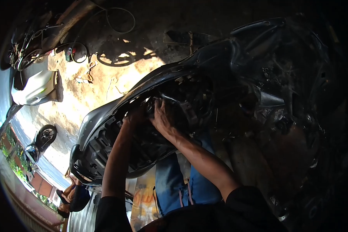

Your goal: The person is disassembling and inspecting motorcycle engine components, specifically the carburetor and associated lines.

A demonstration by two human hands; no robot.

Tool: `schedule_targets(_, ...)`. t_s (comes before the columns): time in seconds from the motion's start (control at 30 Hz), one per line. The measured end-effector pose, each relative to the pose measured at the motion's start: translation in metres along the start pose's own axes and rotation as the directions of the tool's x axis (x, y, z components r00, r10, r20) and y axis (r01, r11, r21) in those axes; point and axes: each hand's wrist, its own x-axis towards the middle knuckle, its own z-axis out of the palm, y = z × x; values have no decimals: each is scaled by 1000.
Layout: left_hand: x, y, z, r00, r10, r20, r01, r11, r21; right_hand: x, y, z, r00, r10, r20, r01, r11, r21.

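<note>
A dark scooter body [104, 112] stretches across the middle, its seat area uncovered so that the inner frame and parts show. Both my hands reach down into this deep opening. My left hand [135, 115] is by the opening's far side, its fingers lost in shadow. Close beside it on the right, my right hand [164, 118] has its fingers bent and drawn together at a dark part. What they grip is too dark to make out. A dark ribbed plastic tray [98, 152] forms the scooter's left end.
Thin cords [91, 72] lie on the sunlit ground beyond the scooter. A whitish body panel [34, 89] stands at the far left, above a motorcycle wheel [46, 134]. Another person [79, 197] is at the lower left. Deep shadow covers the right side.
</note>
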Motion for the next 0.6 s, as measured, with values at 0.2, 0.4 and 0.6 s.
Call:
schedule_targets(0.2,-1,11,-1,970,32,-241,-40,999,-29,-4,-17,-14,995,104,9,-104,994,36)
schedule_targets(0.4,-4,15,0,978,-119,-173,71,962,-265,-1,-3,-17,997,47,53,-58,971,230)
schedule_targets(0.6,0,10,6,977,-109,-184,64,971,-232,-5,-15,4,987,118,-107,-103,986,130)
